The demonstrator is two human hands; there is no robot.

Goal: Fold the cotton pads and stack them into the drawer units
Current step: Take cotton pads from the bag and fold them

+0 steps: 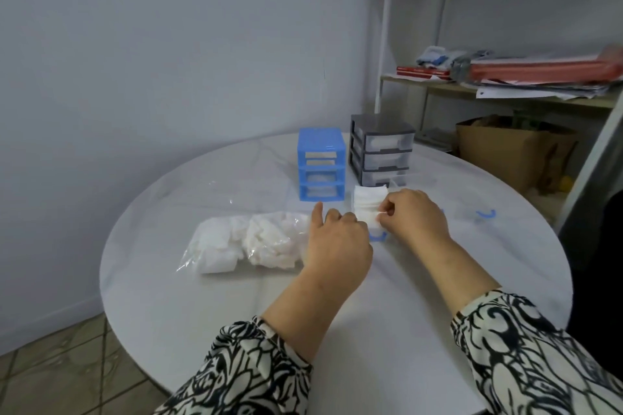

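Observation:
A stack of white cotton pads (368, 200) sits in a clear drawer with a blue handle (377, 237) on the round white table (371, 330). My right hand (416, 214) pinches a pad at the front of the stack. My left hand (337, 239) holds the same pad from the left, with curled fingers and the thumb raised. Behind them stand a blue drawer unit (321, 168) and a grey drawer unit (381, 149) with pads in its clear drawers. A clear bag of loose pads (251, 242) lies to the left.
Another clear drawer with a blue handle (485, 214) lies on the table to the right. A shelf with papers (539, 81) and a cardboard box (512, 148) stand behind the table on the right. The wall is close on the left.

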